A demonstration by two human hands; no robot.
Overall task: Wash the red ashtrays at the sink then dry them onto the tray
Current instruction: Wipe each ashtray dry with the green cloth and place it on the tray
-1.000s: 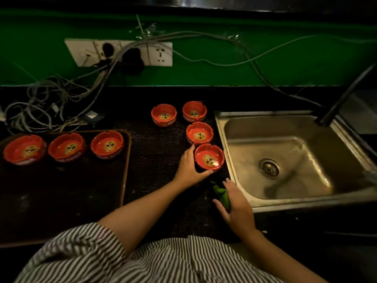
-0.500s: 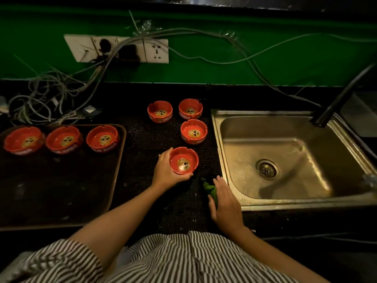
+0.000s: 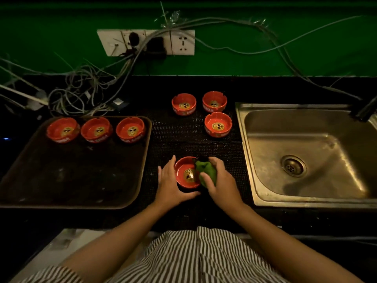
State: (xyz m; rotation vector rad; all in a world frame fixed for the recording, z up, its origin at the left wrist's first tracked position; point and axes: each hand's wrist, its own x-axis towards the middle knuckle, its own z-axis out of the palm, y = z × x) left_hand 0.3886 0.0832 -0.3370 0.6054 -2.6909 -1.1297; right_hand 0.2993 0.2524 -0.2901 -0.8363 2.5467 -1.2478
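Left hand (image 3: 170,185) cupping one ashtray (image 3: 186,173), right hand (image 3: 221,180) gripping green cloth (image 3: 206,171), three ashtrays on tray (image 3: 81,180), three on counter.

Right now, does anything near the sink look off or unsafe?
Yes: a tangle of loose cables lies on the counter behind the tray, trailing from a crowded wall socket. More cable runs toward the sink. That is odd beside a wet area. No ashtray is tipped.

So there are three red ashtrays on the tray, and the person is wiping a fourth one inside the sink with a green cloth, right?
Not quite. The head view shows the fourth ashtray on the black counter mat between the tray and the sink, not inside the sink. The rest holds: three on the tray, green cloth in use.
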